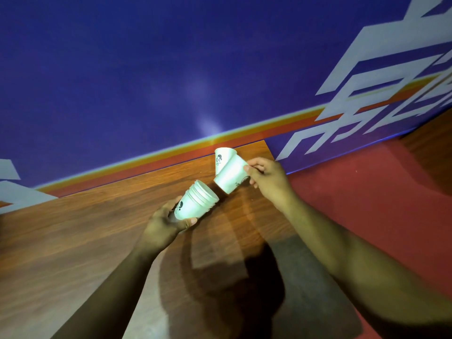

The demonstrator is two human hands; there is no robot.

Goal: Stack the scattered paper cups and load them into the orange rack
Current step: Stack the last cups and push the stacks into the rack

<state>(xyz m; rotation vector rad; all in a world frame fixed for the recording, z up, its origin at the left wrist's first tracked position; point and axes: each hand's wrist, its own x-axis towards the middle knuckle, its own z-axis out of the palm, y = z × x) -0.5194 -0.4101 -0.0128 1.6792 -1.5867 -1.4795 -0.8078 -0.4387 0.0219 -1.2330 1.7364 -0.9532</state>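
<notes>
Finding 1. My left hand [168,223], at 6 o'clock of the work area, is curled round the lower end of the cup stack [199,204], thumb along the near side. The stack is tilted with its open mouth facing 1 o'clock. I judge this is so the next cup can be fed straight in.

Finding 2. My right hand [267,179] pinches the single cup [230,177] between thumb and fingers at its far end. The cup's free end points to 7 o'clock, at the stack's mouth, near it but not touching. Nesting is not yet done.

Finding 3. A third cup [222,155] stands at the far edge of the wooden table [85,236], at 12 o'clock of the held cup and partly hidden by it. It is yet to be collected.

Finding 4. The orange rack is not in view.

Markings: each cup carries a dark printed emblem with small lettering, too small to read. The blue wall [171,57] beyond bears large white angular shapes, possibly letters, which I cannot read, over an orange and red stripe.
</notes>
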